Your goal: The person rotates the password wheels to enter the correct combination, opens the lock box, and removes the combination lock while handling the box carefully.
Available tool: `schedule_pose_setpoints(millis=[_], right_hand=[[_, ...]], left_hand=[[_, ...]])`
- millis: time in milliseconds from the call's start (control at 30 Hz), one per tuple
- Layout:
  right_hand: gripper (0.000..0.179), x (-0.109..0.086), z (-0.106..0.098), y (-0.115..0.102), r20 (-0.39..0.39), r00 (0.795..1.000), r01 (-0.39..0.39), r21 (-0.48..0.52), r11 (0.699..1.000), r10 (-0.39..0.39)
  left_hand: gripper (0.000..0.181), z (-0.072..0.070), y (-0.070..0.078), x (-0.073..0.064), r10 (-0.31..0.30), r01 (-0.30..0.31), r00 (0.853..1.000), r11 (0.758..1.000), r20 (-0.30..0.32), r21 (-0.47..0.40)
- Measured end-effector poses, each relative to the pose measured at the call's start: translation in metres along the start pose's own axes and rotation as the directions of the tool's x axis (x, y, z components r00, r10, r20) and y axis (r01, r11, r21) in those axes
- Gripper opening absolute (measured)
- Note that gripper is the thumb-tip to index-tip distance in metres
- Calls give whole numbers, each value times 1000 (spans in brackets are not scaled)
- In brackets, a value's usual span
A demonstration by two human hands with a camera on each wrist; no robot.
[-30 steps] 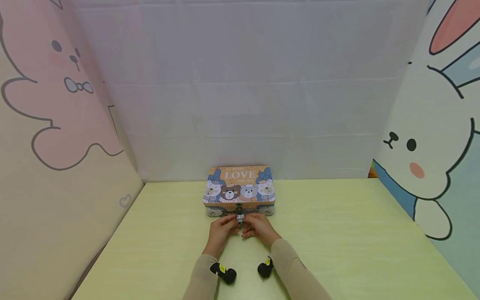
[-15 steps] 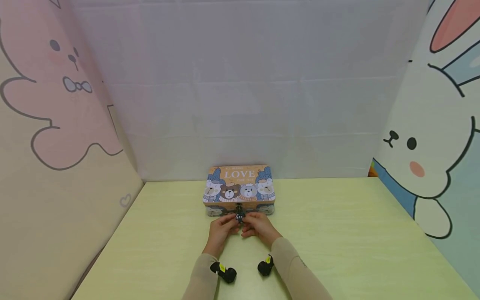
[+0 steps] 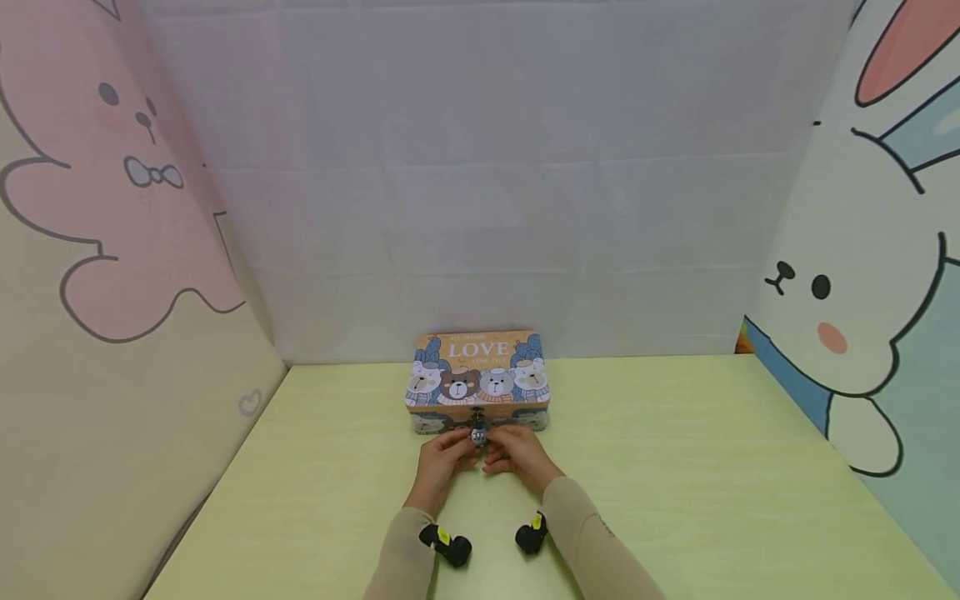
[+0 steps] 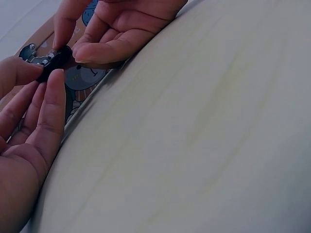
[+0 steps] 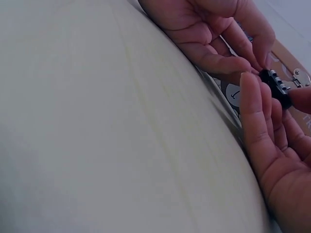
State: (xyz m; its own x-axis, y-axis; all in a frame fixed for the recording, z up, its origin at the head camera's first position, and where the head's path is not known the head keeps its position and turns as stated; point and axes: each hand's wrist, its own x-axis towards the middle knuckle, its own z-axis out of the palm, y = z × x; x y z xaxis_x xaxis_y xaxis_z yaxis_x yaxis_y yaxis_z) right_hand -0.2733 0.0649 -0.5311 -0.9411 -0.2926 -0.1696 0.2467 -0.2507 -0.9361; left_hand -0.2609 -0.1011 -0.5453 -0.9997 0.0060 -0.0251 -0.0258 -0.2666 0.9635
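A tin box [image 3: 480, 367] printed with bears and the word LOVE stands with its lid down at the back of the table. At its front clasp [image 5: 300, 76] is a small black combination padlock [image 5: 276, 87] with silver number dials. My left hand [image 3: 439, 467] pinches one end of the padlock between thumb and fingers; the left wrist view shows this at the padlock [image 4: 56, 62]. From the other side my right hand [image 3: 522, 457] pinches it, thumb and fingertips on its body. The fingers partly cover the padlock, and the dial digits are too small to read.
Both hands work over a pale yellow-green table [image 3: 675, 467]. Behind the box hangs a white cloth [image 3: 495, 183]. Printed side panels show a pink bear [image 3: 165, 233] and a white rabbit [image 3: 862, 333]. A black camera sits on each wrist.
The padlock's face tilted, looking darker half a second ago and lighter again now. Both hands stay at almost the same place, and the box has not moved.
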Motion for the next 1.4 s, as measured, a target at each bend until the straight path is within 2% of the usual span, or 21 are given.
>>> schedule_pose_setpoints(millis=[100, 200, 367, 500, 733, 1200, 1400], right_hand=[[16, 1, -1, 1, 3, 1000, 2, 2, 1000, -2], [15, 1, -1, 2, -1, 1000, 1, 1, 1000, -1], [15, 2, -1, 2, -8, 1000, -5, -2, 1000, 5], [16, 1, -1, 2, 4, 1000, -5, 1, 1000, 5], [16, 1, -2, 2, 18, 1000, -9, -2, 1000, 9], [16, 3, -3, 1, 20, 1000, -9, -10, 1000, 9], [16, 4, -4, 3, 31, 1000, -2, -11, 1000, 3]], left_hand=[[28, -1, 0, -2, 48, -47, 998, 999, 39, -26], [24, -1, 1, -3, 68, -66, 996, 997, 60, -31], [25, 1, 3, 2, -24, 24, 1000, 1000, 4, 17], [26, 2, 4, 5, -66, 66, 998, 997, -5, 31], [26, 3, 7, 5, -69, 68, 998, 997, 5, 39], [21, 7, 4, 11, -56, 58, 998, 997, -39, 55], [20, 8, 2, 12, -43, 46, 998, 997, -41, 62]])
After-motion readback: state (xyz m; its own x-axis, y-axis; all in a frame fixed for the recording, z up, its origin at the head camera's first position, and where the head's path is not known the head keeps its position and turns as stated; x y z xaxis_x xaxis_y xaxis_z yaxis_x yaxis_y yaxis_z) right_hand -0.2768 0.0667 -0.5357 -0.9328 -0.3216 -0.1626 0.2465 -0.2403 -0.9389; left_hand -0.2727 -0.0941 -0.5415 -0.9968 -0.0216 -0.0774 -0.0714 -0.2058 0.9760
